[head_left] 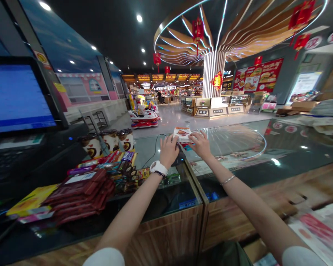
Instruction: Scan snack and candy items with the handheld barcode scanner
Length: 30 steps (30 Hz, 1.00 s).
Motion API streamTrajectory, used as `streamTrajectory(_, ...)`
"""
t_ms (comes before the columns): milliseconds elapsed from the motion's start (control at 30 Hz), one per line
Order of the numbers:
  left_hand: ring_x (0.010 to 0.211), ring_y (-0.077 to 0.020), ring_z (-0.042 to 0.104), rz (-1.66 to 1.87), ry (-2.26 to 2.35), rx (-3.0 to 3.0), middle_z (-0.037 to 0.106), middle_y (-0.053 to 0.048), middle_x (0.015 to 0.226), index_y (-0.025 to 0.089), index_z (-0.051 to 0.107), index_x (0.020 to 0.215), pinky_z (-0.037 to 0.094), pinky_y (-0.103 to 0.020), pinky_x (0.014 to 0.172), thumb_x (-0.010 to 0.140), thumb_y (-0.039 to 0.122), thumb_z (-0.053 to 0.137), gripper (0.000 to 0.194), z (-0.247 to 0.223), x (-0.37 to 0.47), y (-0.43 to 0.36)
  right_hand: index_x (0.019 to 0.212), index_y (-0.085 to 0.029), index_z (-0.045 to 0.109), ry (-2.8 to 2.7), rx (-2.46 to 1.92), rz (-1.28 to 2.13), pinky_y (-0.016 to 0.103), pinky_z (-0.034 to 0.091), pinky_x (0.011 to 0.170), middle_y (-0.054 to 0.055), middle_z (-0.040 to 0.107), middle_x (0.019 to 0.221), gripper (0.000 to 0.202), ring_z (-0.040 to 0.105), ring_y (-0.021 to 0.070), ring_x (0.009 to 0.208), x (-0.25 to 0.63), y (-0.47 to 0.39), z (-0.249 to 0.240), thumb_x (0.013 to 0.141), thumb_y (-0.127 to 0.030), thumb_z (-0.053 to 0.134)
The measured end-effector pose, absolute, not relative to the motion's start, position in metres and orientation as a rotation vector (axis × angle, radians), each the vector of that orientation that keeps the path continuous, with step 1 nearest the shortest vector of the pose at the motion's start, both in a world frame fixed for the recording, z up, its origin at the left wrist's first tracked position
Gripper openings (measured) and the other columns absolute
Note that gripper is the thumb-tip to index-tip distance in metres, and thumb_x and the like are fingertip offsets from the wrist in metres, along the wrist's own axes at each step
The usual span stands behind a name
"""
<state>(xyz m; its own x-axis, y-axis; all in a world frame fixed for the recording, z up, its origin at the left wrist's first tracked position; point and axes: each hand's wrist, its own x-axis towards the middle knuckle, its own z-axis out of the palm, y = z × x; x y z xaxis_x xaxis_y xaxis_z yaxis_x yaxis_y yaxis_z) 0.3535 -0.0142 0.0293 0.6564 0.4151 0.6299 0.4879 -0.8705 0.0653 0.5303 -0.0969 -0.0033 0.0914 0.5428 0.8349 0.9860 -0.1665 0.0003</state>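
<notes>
Out over the glass counter (222, 142), both my hands hold a small flat white box (182, 133) with an orange strip and a picture of food on it. My left hand (168, 150), wearing a white watch at the wrist, grips its left edge. The right edge is between the fingers of my right hand (201, 145), with a thin bracelet further up that arm. A dark device with a small blue light (181, 159) sits just below the box, partly covered by my left hand. Something colourful under the box is mostly hidden.
Stacked dark red packets (83, 192) and colourful chocolate bars (124, 162) lie to the left, with printed pouches (109, 140) behind. A monitor (19, 98) stands at far left. A black cable (154, 149) crosses the glass. Cardboard boxes (302, 107) lie at the right.
</notes>
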Motion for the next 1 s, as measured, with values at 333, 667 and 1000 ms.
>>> streamTrajectory(333,0.143,-0.0284,0.04,-1.09,-0.611,-2.608,0.052,-0.01,0.147,0.023,0.046,0.144,0.028,-0.051,0.123,0.086,0.015,0.06,0.06,0.023,0.264,-0.003,0.111,-0.027,0.068,-1.822,-1.489,-0.916,0.055,0.033,0.118,0.007,0.072,0.109,0.021,0.063,0.0236,0.107,0.468,-0.094,-0.004,0.094,-0.025,0.055)
streamTrajectory(667,0.111,-0.023,0.062,-1.055,-0.441,-2.618,0.073,-0.002,0.111,0.028,0.069,0.113,0.028,-0.052,0.124,0.088,0.015,0.059,0.03,0.017,0.243,-0.004,0.114,-0.022,0.067,-1.851,-1.262,-0.818,0.048,0.049,0.103,0.01,0.071,0.113,0.025,0.064,0.0241,0.11,0.467,-0.097,-0.013,0.093,-0.026,0.054)
streamTrajectory(1000,0.113,-0.0204,0.063,-1.213,-0.453,-2.709,0.072,-0.003,0.114,0.025,0.065,0.108,0.035,-0.046,0.119,0.085,0.016,0.065,0.024,0.012,0.251,0.008,0.112,-0.023,0.068,-1.739,-1.231,-0.527,0.039,0.055,0.094,0.008,0.071,0.113,0.023,0.068,0.022,0.107,0.469,-0.094,-0.017,0.092,-0.023,0.055)
